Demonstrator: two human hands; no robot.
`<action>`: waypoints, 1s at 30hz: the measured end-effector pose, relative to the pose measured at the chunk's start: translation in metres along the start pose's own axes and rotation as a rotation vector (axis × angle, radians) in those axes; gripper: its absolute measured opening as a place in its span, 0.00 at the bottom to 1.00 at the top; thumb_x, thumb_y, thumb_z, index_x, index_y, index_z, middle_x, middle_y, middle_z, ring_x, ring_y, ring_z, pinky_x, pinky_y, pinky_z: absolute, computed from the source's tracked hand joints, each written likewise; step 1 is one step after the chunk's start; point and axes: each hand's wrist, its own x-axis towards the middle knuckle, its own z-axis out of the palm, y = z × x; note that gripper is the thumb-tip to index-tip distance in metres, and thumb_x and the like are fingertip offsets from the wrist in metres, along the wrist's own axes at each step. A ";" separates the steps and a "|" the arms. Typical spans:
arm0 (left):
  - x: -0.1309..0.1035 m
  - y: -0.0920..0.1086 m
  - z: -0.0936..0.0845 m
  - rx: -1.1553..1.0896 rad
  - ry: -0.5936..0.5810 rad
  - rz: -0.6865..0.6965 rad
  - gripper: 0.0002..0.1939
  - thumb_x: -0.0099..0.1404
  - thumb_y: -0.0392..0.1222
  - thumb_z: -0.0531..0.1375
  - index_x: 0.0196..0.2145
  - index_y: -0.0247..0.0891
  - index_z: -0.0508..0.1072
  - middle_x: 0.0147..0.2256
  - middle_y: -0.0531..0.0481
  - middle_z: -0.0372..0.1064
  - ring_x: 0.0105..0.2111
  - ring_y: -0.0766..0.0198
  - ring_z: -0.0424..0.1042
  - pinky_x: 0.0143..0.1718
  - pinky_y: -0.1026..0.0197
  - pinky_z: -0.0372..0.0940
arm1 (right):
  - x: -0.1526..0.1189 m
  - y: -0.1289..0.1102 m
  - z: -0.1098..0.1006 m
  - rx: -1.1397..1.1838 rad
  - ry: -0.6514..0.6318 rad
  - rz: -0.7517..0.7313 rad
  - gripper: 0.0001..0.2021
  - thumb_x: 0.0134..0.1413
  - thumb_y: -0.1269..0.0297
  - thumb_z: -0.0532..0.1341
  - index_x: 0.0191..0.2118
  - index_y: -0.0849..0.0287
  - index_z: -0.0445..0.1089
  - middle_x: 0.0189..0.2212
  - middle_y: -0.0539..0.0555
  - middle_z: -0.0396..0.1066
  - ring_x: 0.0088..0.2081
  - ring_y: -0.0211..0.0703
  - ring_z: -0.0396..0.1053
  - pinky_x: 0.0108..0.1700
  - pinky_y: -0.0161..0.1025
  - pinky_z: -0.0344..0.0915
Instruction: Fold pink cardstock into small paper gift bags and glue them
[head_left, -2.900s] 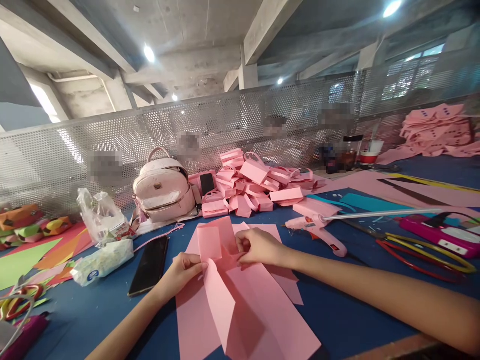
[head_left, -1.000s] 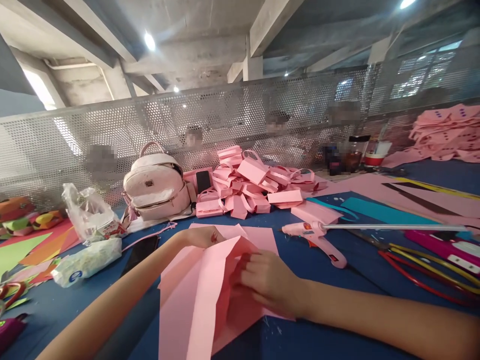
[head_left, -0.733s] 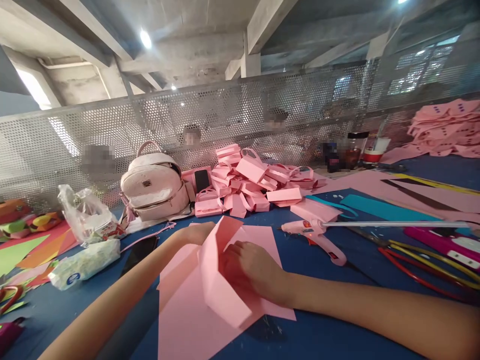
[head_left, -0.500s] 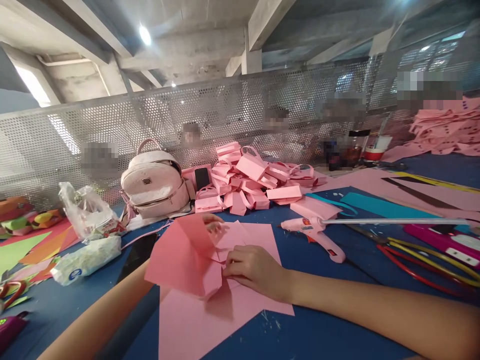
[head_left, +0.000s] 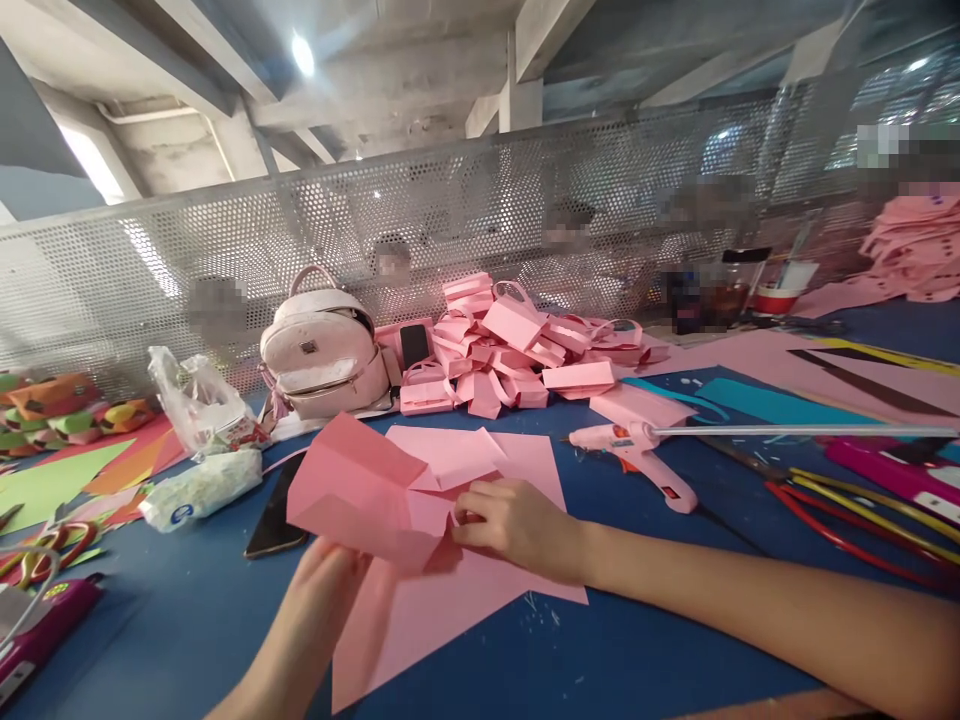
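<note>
A partly folded pink paper box (head_left: 352,490) with open flaps is tilted up between my hands. My left hand (head_left: 330,565) grips its near lower left edge, with the fingertips hidden behind the paper. At its right end, the curled fingers of my right hand (head_left: 517,525) pinch a small flap. Beneath both lies a large flat pink paper sheet (head_left: 427,625). A pink glue gun (head_left: 637,455) with a long clear glue stick rests to the right of my right hand.
Behind stands a pile of finished pink paper boxes (head_left: 517,340) beside a white backpack (head_left: 322,350). At left are a black phone (head_left: 274,515), a plastic bag (head_left: 199,405) and scissors (head_left: 45,560). Red- and yellow-handled tools (head_left: 862,520) lie at right near a purple power strip (head_left: 892,475).
My left hand has moved from behind the paper box to its near lower left side. The box has tipped and turned. My right hand keeps its pinch at the right end.
</note>
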 end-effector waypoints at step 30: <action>0.028 0.028 0.024 0.431 -0.194 0.266 0.30 0.67 0.53 0.60 0.63 0.42 0.61 0.57 0.40 0.69 0.64 0.43 0.60 0.63 0.41 0.58 | 0.024 -0.025 -0.010 0.618 -0.101 0.535 0.09 0.54 0.53 0.68 0.39 0.49 0.80 0.33 0.46 0.78 0.30 0.39 0.71 0.29 0.33 0.55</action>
